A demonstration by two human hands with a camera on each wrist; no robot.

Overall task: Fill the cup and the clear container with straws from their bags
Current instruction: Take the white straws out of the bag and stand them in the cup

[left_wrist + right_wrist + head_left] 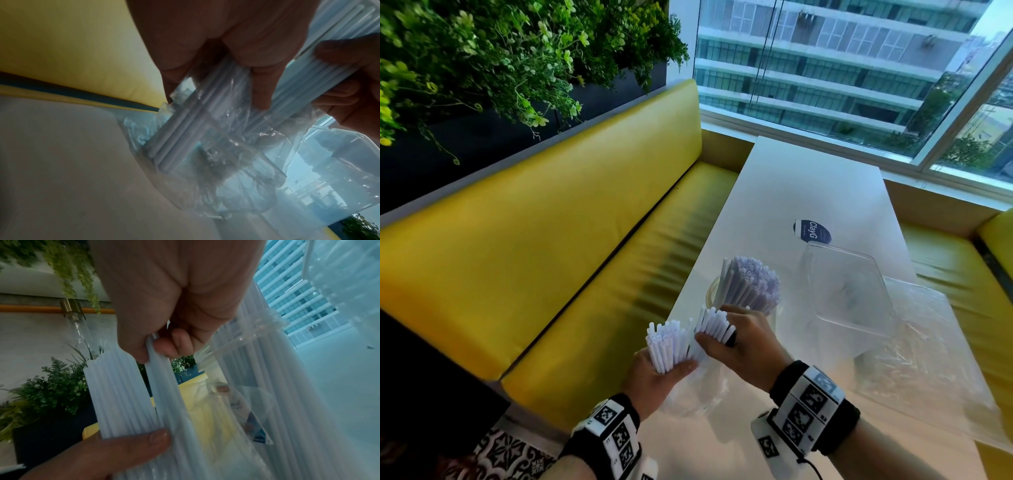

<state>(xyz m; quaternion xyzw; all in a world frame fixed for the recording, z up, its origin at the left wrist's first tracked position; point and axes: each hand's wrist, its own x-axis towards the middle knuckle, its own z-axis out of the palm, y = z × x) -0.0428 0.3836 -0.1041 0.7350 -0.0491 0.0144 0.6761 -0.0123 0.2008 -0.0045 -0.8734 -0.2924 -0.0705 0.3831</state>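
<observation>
— Fingers on both sides are busy: my left hand point(659, 371) is wrapped round the white straws point(667, 346) sticking out of their bag point(216, 162), and my right hand point(743, 346) is clamped on a smaller bunch point(714, 323) I'm splitting off beside them.

— So which step is this?

— Topping up the cup point(726, 294), I'd say. It stands on the table point(808, 192) just beyond my hands and already holds a thick sheaf of straws point(751, 282), ends up. The bag hangs crumpled below my left hand, its lower part resting on the table near the edge.

— And the clear container?

— That one point(849, 291) sits to the right of the cup, beside a second sheet of plastic bag point(921, 346). It looks empty to me, though through clear walls I can't be sure.

— What does the next move need?

— Drawing my right-hand bunch clear of the bag without dragging its neighbours along, while the left keeps the rest pinned. Then it goes up and over to the cup, ends level, dropped into whatever gap remains. It looks nearly full, so the bunch may belong in the container instead.
</observation>
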